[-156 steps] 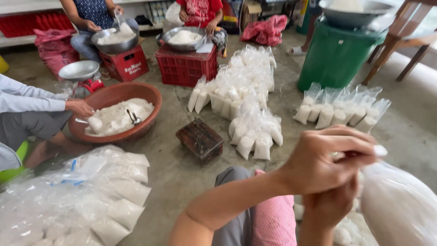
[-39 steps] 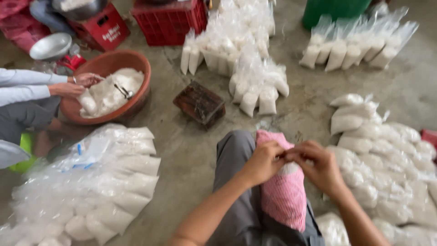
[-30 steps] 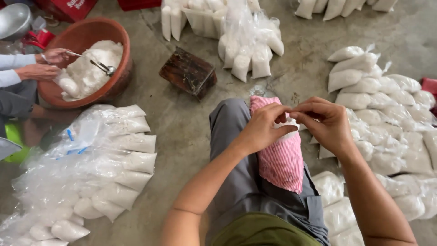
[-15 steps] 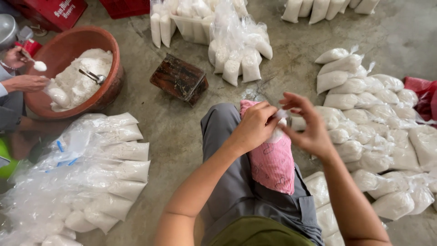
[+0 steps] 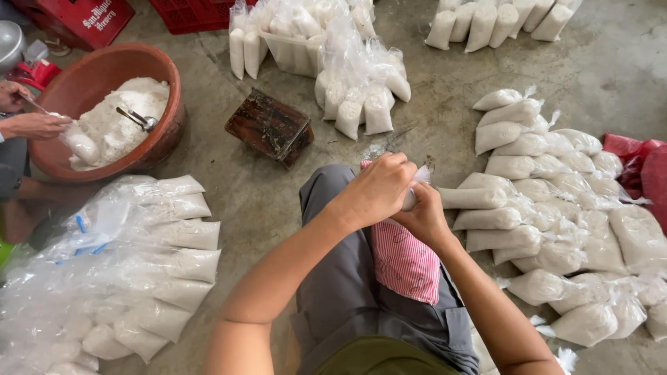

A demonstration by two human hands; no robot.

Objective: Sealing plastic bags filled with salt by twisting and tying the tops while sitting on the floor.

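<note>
My left hand [image 5: 379, 187] is clenched around the neck of a small plastic bag [image 5: 415, 186] of white powder over my knee, my right hand [image 5: 424, 219] cupping it underneath. It looks soft, slumpy and thin-skinned; I'd grip the twisted neck, not the belly.

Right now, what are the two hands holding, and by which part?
Both the left hand and the right hand close on one small clear plastic bag at its twisted top; its filled body is hidden behind the hands.
</note>
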